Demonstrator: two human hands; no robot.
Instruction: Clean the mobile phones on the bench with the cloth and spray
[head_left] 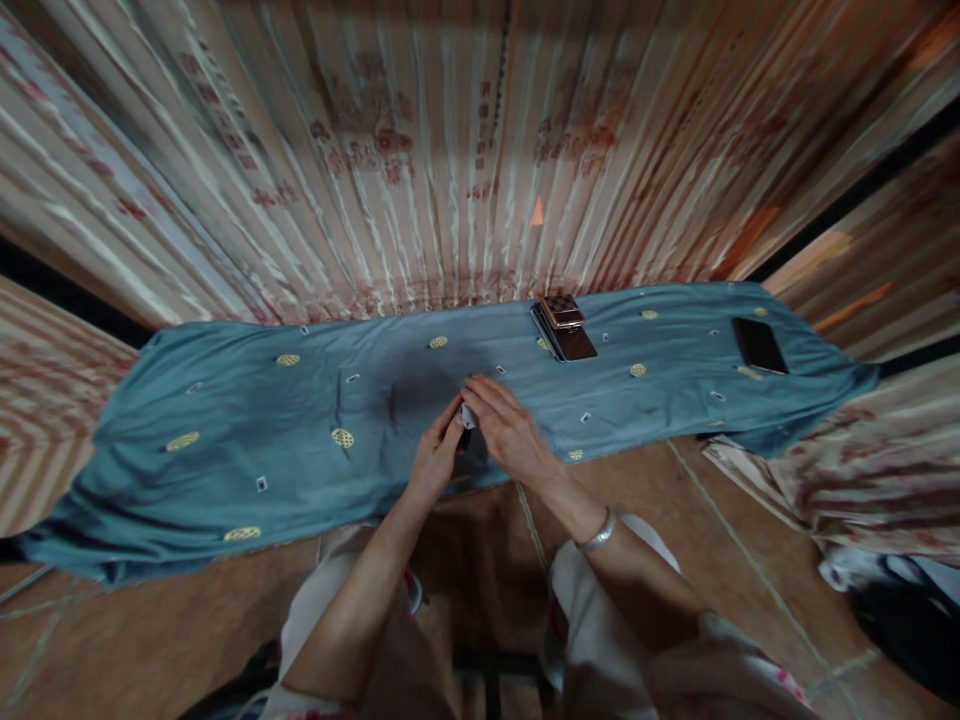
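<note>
My left hand (435, 455) and my right hand (511, 432) meet over the near edge of the blue cloth, in the middle of the view. Between them is a small white and dark object (468, 416), mostly covered by the fingers, so its kind cannot be made out. The left thumb and fingers pinch it from the left side. My right fingers are bent over its top and right side. A silver bracelet (598, 532) circles the right wrist.
A blue patterned cloth (225, 400) covers a long narrow surface. Dark flat devices, a stack (574, 343) and a single one (759, 345), lie on its right half. Patterned curtains (420, 180) hang behind. A black bag-like thing (911, 620) rests at the lower right.
</note>
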